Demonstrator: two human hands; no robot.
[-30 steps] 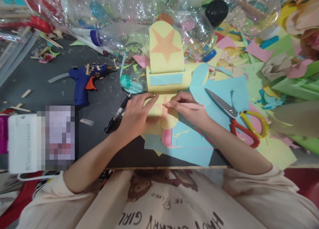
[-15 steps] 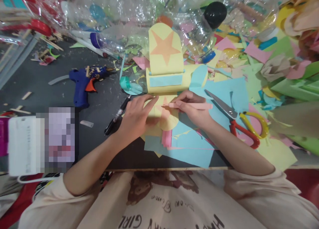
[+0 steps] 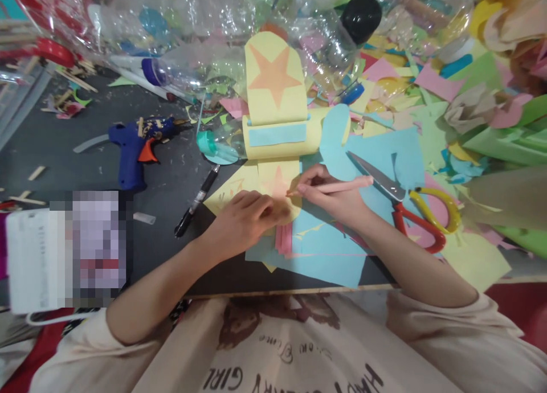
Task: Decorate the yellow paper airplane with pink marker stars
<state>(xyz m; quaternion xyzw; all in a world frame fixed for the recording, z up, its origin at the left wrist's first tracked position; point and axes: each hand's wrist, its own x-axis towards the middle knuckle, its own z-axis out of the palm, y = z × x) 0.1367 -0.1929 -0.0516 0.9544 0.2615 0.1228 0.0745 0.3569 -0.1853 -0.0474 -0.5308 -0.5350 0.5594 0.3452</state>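
Observation:
My right hand (image 3: 331, 196) grips a pink pencil (image 3: 342, 185) with its tip on a yellow paper piece (image 3: 273, 182) that bears a faint orange star. My left hand (image 3: 245, 222) lies on the near part of that piece, fingers curled down onto it. Just beyond stands a yellow paper model (image 3: 277, 108) with an orange star on its upright flap and a light blue strip across its body. Blue, pink and yellow paper sheets (image 3: 325, 250) lie under both hands.
Red-and-yellow scissors (image 3: 405, 202) lie right of my right hand. A black marker (image 3: 196, 202) and a blue glue gun (image 3: 132, 148) lie to the left. Clear plastic bottles (image 3: 192, 68) crowd the back. Paper scraps (image 3: 448, 108) cover the right side. A white device (image 3: 38, 259) sits at left.
My left hand has slid back toward me and curled, uncovering more of the yellow piece. The pencil tip has shifted slightly on the star.

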